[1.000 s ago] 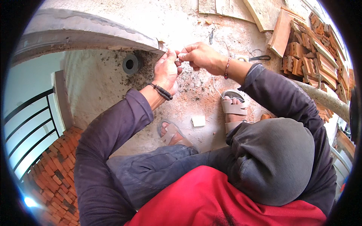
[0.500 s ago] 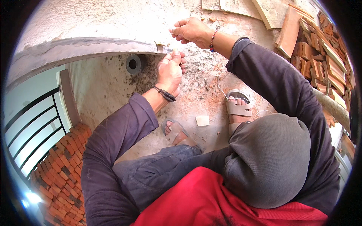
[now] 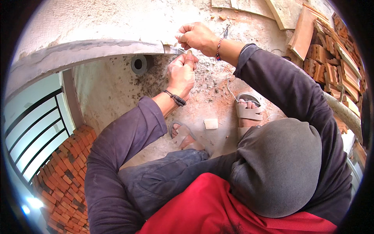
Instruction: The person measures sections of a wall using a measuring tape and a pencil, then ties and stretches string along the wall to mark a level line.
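A thin white string (image 3: 229,84) trails from beside my left hand (image 3: 182,74) down to the sandalled foot on the right. My left hand is closed at the end of a grey plastered ledge (image 3: 105,47), its thumb raised and pressed near the string. Just above and to the right, my right hand (image 3: 199,38) pinches the string between thumb and fingertips. A short length of string spans the gap between both hands. At the ledge's end sits a small grey piece (image 3: 171,50), partly hidden by my left fingers.
Below the ledge a grey pipe end (image 3: 138,64) shows. Stacked roof tiles (image 3: 323,62) and boards (image 3: 282,13) lie at the far right. Red bricks (image 3: 68,175) are piled left beneath a black railing (image 3: 37,128). A pale square piece (image 3: 211,123) lies between my feet.
My left hand has shifted slightly right and its thumb now points up. My right hand has moved slightly, staying pinched. More string shows to the right of my left hand.
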{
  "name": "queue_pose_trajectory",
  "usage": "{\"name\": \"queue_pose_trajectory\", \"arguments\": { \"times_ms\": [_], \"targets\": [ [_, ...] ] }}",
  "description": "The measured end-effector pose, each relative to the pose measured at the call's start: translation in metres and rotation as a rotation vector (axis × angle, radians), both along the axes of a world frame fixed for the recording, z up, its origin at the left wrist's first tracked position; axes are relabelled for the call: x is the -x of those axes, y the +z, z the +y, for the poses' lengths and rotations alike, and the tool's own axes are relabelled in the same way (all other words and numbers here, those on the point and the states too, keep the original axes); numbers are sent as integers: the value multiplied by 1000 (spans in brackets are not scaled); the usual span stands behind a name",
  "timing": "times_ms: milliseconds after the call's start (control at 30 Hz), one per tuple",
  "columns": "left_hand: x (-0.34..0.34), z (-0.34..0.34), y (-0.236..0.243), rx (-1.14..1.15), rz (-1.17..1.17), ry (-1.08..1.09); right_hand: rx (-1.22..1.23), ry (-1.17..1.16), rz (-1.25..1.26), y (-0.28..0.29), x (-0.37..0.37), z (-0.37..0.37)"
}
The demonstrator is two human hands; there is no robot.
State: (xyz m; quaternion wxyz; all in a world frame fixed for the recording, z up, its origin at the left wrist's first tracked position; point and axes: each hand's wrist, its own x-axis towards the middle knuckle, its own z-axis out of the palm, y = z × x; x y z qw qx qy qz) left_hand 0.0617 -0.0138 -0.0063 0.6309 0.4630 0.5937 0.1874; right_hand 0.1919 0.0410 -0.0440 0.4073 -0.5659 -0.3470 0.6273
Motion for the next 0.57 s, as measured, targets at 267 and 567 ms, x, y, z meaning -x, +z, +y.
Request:
{"name": "queue_pose_trajectory", "arguments": {
  "times_ms": [267, 567],
  "targets": [
    [1, 2, 2, 11, 25, -30, 6, -48, 213, 7, -13, 0],
    [-9, 14, -8, 76, -4, -5, -4, 23, 27, -3, -11, 0]
  ]
}}
